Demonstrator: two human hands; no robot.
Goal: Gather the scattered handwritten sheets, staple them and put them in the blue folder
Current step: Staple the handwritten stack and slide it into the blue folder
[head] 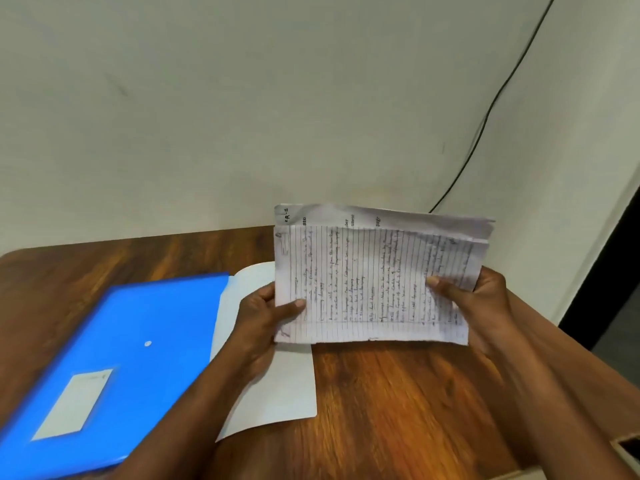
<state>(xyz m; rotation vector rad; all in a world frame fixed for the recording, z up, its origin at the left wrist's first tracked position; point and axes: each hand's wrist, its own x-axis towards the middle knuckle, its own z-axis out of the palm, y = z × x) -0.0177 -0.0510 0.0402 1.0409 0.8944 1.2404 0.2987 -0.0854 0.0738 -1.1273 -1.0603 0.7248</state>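
Both hands, left (pixel 258 318) and right (pixel 479 303), pinch the sheets (pixel 367 282) by their side edges above the desk (pixel 398 393); folder (pixel 131 344) lies left.

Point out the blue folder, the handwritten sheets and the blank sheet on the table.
blue folder (pixel 138 344): head view, front cover.
handwritten sheets (pixel 367 282): head view, top page.
blank sheet (pixel 277 386): head view, bare lower part.

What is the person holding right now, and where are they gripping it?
A stack of handwritten sheets, lifted above the table. The left hand pinches its left edge and the right hand its right edge, thumbs on the front.
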